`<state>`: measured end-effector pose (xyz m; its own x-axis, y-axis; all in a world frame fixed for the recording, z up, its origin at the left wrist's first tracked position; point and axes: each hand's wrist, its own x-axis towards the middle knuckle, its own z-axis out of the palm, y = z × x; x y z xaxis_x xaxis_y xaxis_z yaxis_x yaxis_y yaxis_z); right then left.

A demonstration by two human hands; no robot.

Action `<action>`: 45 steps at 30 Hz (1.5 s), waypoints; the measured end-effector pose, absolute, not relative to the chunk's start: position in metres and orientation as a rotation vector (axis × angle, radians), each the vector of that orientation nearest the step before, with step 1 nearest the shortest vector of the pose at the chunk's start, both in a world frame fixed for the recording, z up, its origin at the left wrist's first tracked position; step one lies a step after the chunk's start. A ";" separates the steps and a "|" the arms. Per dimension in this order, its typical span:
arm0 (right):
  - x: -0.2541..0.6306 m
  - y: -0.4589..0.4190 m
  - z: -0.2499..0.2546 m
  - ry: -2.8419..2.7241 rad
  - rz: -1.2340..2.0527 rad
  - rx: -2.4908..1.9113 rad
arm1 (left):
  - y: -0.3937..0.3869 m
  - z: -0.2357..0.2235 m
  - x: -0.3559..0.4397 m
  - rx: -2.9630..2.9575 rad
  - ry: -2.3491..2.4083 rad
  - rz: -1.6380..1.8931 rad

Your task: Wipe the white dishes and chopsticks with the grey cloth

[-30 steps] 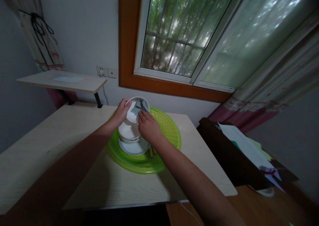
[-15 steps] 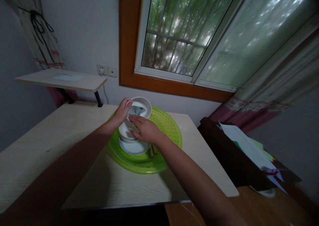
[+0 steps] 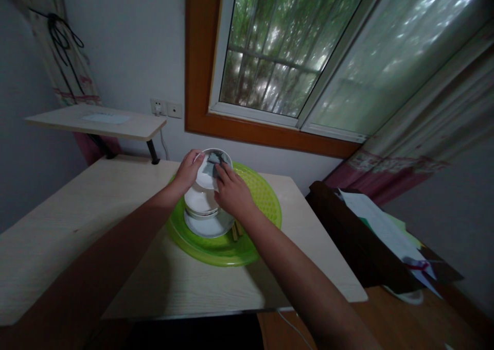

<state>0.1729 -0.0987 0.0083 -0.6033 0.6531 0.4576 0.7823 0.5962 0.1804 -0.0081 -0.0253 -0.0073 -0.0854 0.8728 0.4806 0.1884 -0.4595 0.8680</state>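
A tall window (image 3: 281, 46) in a brown wooden frame fills much of the wall ahead of me, a curtain (image 3: 436, 113) to its right; below it stands my pale wood surface (image 3: 316, 247), a small raised shelf (image 3: 104, 121) at its far left; on the surface rests a round green plastic tray (image 3: 266, 200); in the tray sits a white plate (image 3: 208, 229) with a stack of white bowls (image 3: 200, 203) on it, and short wooden sticks (image 3: 234, 232) just beside; above the stack I hold another white bowl (image 3: 204, 177), tilted towards me; my left hand (image 3: 189, 169) is closed on its left rim, thumb inside; my right hand (image 3: 233, 190), fingers slightly bent, reaches in from the right onto a grey cloth (image 3: 210, 163) inside that bowl; whether it grips the cloth or only presses it, I cannot tell.
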 end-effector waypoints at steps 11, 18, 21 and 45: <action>0.165 -0.098 0.002 -2.654 -0.156 -0.939 | -0.028 -0.009 -0.008 1.828 1.130 1.529; 0.168 -0.096 0.002 -2.619 -0.053 -0.777 | -0.028 -0.007 -0.009 1.673 1.109 1.569; 0.168 -0.097 0.002 -2.628 -0.169 -0.898 | -0.026 -0.008 -0.010 1.669 1.106 1.585; 0.165 -0.095 -0.005 -2.591 -0.004 -0.768 | -0.022 -0.012 -0.009 1.827 1.152 1.544</action>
